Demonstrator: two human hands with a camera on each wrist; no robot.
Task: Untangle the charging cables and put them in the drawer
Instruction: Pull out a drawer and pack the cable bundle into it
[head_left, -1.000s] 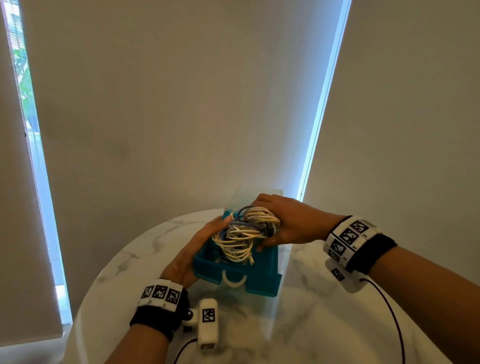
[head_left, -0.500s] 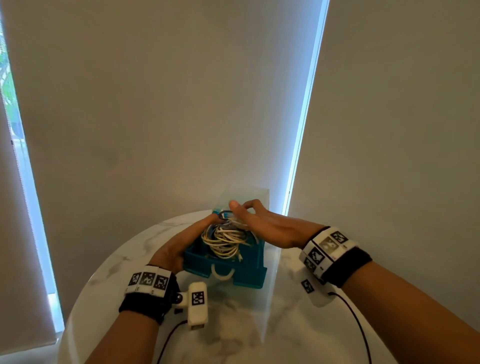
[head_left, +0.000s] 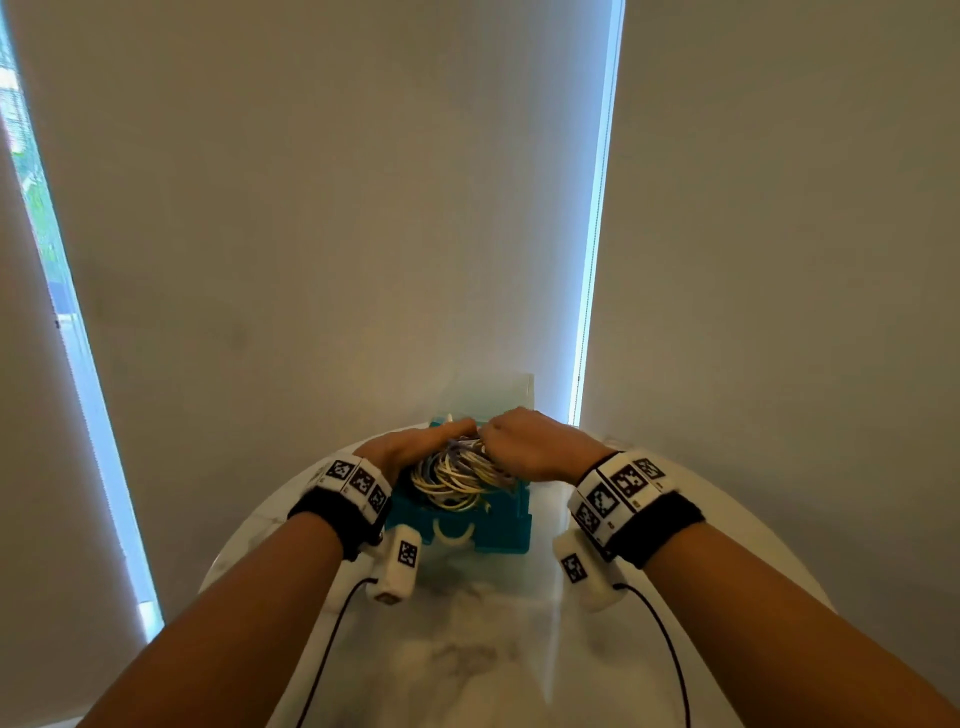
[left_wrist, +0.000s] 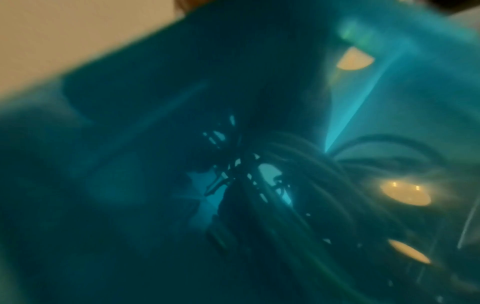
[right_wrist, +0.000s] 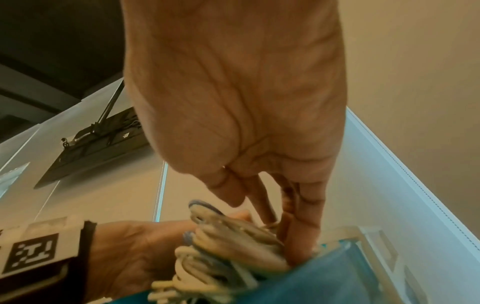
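Contents: cables (head_left: 457, 475), a pale and violet coil, heaped in the teal drawer (head_left: 498, 525) on the marble table (head_left: 519, 649) | left hand (head_left: 415, 449): fingers straight, laid against the coil's left side | right hand (head_left: 530, 447): fingers extended downward, pressing the coil (left wrist view blurred)

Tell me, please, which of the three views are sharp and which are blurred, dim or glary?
Head view: fairly sharp on the bundle of cream and purple cables in the teal plastic drawer, with glaring daylight strips beside the blinds; left wrist view: dark, teal-tinted, heavily blurred, cables mere silhouettes; right wrist view: the right hand is sharp, the cables below it smeared.
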